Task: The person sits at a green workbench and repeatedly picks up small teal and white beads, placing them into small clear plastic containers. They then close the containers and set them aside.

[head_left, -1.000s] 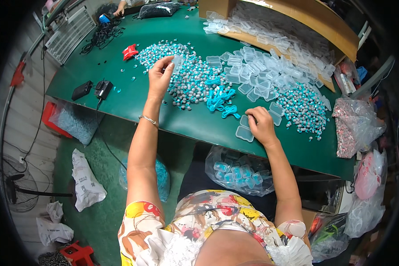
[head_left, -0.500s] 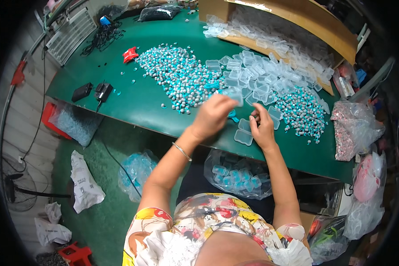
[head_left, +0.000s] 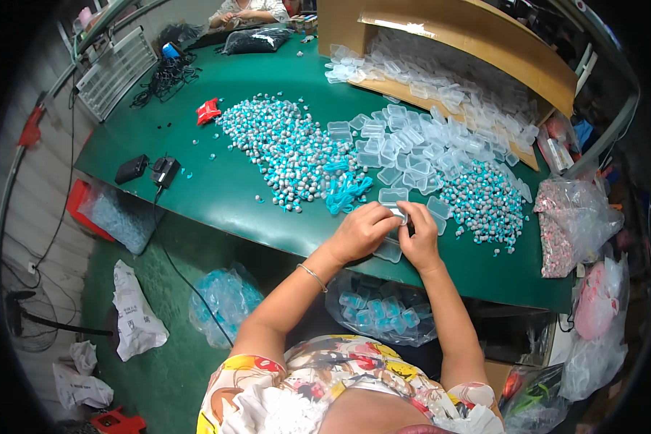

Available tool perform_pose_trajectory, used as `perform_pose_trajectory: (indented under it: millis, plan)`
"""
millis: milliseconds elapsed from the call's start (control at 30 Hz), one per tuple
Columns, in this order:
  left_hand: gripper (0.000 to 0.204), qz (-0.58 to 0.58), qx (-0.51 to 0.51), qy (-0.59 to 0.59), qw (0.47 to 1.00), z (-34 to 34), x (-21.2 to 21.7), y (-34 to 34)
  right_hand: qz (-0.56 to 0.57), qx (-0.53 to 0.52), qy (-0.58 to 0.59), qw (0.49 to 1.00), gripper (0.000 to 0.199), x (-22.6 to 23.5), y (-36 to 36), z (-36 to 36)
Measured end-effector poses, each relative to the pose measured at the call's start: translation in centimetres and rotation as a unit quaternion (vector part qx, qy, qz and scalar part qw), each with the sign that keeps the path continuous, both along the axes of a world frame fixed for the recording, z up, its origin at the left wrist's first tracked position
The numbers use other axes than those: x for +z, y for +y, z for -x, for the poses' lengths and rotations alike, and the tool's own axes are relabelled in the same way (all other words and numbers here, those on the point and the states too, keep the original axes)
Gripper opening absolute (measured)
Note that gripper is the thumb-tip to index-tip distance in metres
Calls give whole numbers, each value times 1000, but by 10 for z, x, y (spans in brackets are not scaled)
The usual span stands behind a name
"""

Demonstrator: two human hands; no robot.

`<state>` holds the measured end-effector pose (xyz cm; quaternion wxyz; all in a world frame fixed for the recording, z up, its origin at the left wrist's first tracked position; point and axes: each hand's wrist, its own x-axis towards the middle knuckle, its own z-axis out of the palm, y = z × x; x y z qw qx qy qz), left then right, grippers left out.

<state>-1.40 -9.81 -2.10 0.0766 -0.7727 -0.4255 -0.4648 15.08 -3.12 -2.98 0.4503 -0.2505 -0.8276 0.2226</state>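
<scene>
My left hand [head_left: 363, 231] and my right hand [head_left: 420, 235] are close together near the table's front edge. Both have their fingers closed on a small clear hinged plastic case [head_left: 393, 195], whose lid stands open. What lies inside it is mostly hidden by my fingers. Another clear case [head_left: 388, 251] rests under my hands by the edge, and an open one [head_left: 439, 208] lies beside my right hand. Just beyond my left hand is a bundle of bright blue cords [head_left: 347, 192]. A wide heap of small grey-and-blue pieces [head_left: 282, 152] spreads to the left.
A second heap of grey-and-blue pieces [head_left: 484, 202] lies at the right. Clear cases [head_left: 412, 141] pile up before a wooden shelf [head_left: 477, 22]. A red packet [head_left: 207, 111] and black adapter [head_left: 165, 171] are at left. A bag of filled cases [head_left: 383, 315] hangs below. Another person's hands [head_left: 242, 14] show at the far side.
My left hand has come down and right from near the cord bundle to meet my right hand at the case. The cords are now uncovered. The view has shifted slightly.
</scene>
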Motion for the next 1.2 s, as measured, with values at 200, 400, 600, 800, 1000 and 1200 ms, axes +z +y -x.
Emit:
perform_pose_trajectory:
  millis: [200, 400, 600, 800, 1000, 1200]
  plan:
    - [33, 6, -4, -7, 1000, 1, -2, 0, -15, 5, 3, 1000, 51, 5, -3, 2]
    - [37, 5, -9, -17, 1000, 1, -1, 1, -28, 11, 1, 1000, 52, 3, -1, 2]
    - [38, 1, -10, -25, 1000, 1, -2, 1, -30, 13, -1, 999, 52, 4, -2, 2]
    - [37, 1, -11, -27, 1000, 1, -1, 1, -27, 13, 0, 1000, 51, 3, -2, 2]
    - [35, 1, -14, -33, 999, 1, -1, 1, -39, 11, -2, 999, 51, 2, -1, 2]
    - [35, 4, -12, -31, 999, 1, 0, 0, -27, 15, -1, 1000, 51, 4, -3, 2]
